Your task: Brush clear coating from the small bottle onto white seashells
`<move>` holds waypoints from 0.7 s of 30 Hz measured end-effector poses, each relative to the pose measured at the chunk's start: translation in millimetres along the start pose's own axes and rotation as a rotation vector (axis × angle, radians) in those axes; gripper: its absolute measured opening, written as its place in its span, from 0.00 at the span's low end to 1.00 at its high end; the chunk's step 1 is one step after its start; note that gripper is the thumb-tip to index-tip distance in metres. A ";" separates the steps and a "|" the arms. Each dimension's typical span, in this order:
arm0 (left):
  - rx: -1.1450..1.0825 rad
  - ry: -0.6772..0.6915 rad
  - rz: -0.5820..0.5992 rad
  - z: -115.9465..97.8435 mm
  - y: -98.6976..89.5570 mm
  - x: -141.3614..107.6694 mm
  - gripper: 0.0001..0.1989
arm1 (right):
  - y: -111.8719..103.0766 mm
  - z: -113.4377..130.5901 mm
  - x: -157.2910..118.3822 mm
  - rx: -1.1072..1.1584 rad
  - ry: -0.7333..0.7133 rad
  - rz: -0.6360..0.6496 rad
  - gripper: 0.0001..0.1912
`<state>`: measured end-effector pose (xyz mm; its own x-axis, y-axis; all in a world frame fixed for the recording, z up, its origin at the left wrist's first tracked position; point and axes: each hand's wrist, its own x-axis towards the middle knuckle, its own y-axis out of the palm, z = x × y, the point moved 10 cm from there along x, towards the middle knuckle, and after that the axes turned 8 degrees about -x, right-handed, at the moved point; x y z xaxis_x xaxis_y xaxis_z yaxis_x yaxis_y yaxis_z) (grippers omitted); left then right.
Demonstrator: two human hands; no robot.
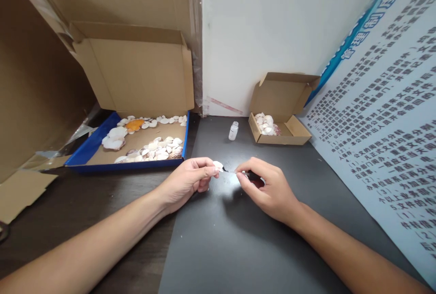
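Between the thumb and fingers of my left hand [189, 178] is a small white seashell [218, 165]. My right hand [267, 187] grips a slim paintbrush [230, 172] with a black tip, a pale shiny neck and a dark handle partly hidden by the fingers. The black tip meets the shell's right edge; whether it presses on it I cannot tell. Both hands are raised a little over the dark grey mat [211, 248]. Beyond them stands a small clear bottle [233, 131] with whitish contents, upright and without a cap.
At the left, an open blue-edged cardboard box [126, 165] holds many pale shells and an orange shell [135, 124]. A smaller open cardboard box [286, 139] with shells stands back right. A printed board [381, 103] leans along the right side; cardboard scraps [23, 192] lie far left.
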<state>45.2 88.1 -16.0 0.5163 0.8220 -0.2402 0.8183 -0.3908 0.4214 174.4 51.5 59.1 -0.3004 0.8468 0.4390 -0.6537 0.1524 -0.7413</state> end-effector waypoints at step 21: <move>0.003 -0.012 0.018 2.2 0.8 -0.5 0.13 | -4.4 -1.0 0.2 -0.015 0.017 -0.028 0.07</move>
<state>46.2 86.5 -17.4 0.5335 0.8102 -0.2429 0.8098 -0.4065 0.4231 177.8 51.5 61.9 -0.2708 0.8505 0.4510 -0.6510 0.1833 -0.7366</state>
